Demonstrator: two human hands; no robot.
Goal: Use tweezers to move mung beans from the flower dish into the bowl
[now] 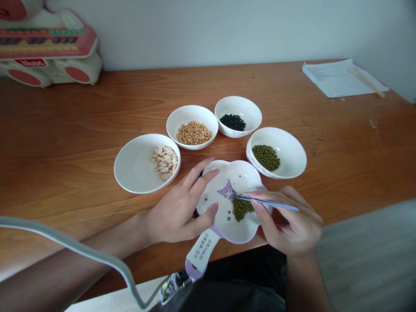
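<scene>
While the left hand [177,210] steadies the flower-shaped dish [242,171] at the near edge of the worktop [81,130], thumb laid on the dish's inner face and fingers half spread over its left rim in a loose clasp, the right hand [289,221] is closed in a pen-like pinch on a pair of blue tweezers [271,203]. The tweezer tips point left and rest at the upper edge of a small heap of green beans [242,209] lying in the near half of the dish, just below a printed cartoon figure; whether a bean sits between the tips is too small to tell. The dish handle, bearing a white label [203,251], overhangs the worktop edge toward the person's lap. Arranged in an arc beyond the dish, left to right: a shallow plate of pale seeds [134,167], a bowl of yellow beans [188,113], a bowl of black beans [238,105] and a bowl of green beans [287,147], the last standing just beside the dish's far right lobe. Judged from this layout, the step in hand is the picking of single beans from the heap with the tweezers. A further pick would call for a fine closing of the tips on one bean at the heap's margin, a steady dish under the left hand, and a level carry so that the round bean does not slip. Background: toy keyboard [45,43] far left, sheets of paper [341,78] far right, grey cable [81,249] across the near left corner.
</scene>
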